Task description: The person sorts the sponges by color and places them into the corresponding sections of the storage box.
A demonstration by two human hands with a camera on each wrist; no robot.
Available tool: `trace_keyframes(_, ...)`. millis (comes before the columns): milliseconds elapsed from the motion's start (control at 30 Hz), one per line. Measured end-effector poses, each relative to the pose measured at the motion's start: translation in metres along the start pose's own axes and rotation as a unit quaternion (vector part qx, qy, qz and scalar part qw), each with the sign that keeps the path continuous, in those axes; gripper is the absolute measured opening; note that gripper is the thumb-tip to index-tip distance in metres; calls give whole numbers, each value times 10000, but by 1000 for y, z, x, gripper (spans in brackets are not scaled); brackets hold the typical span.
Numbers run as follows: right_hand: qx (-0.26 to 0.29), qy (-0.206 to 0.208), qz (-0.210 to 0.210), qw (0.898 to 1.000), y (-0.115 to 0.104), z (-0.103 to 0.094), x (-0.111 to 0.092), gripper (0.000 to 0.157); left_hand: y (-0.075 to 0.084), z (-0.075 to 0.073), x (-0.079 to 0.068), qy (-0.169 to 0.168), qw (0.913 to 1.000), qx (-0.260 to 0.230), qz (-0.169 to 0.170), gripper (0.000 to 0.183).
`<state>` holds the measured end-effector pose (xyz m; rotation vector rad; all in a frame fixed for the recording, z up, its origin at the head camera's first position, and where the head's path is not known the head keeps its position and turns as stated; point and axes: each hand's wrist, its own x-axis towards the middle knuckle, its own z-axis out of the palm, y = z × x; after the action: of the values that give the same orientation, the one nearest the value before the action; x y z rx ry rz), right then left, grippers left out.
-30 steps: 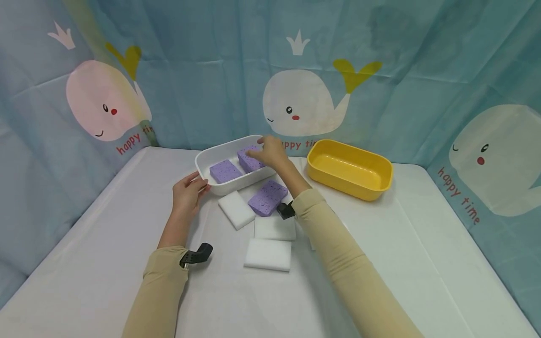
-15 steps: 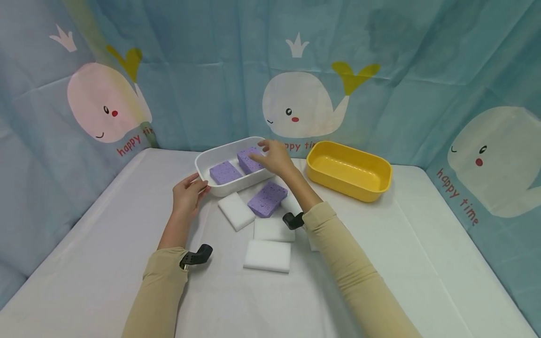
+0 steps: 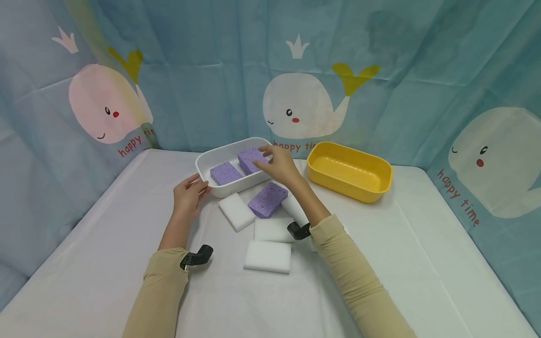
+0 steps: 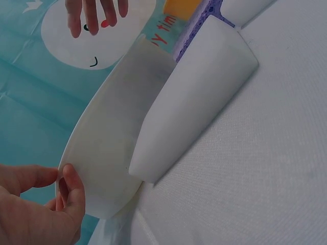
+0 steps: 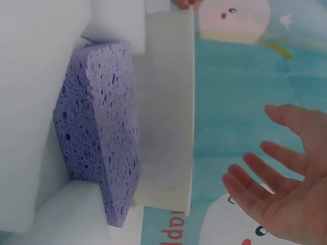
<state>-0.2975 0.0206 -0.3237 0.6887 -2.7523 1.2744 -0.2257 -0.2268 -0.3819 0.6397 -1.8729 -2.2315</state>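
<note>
White tub pinched at a corner, two sponges inside

The left hand grips the near left corner of the white tub, thumb and fingers pinched on its rim. The right hand holds nothing; its fingers are spread and loosely bent, above the tub's right end and apart from its rim. Inside the tub, one purple sponge lies just beyond the left fingers, to their right. A second sponge lies beside it, its right part covered by the right fingers in the head view.

To the right of the right fingers stands a yellow tub, its glossy inside showing.

On the near side of the right fingers, outside the white tub, a third sponge lies close among white blocks. One block sits near the tub, to the right of the left fingers; two more, a middle block and a front block, lie nearer the person. Others are partly hidden by the right arm.

All this rests on a worktop with a white cover. Beyond both hands' fingers hangs a blue curtain printed with whales, crowns and the red words "happy time".
</note>
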Motion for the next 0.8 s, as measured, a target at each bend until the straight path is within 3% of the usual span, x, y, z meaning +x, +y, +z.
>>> trace_keyframes(467, 213, -147, -153, 9995, 11, 3, -20, 49, 0, 1, 2, 62, 10000, -32, -43, 60)
trace_keyframes(800, 164, -364, 173, 9991, 22, 7, -30, 50, 0, 1, 2, 32, 9999, -66, -76, 61)
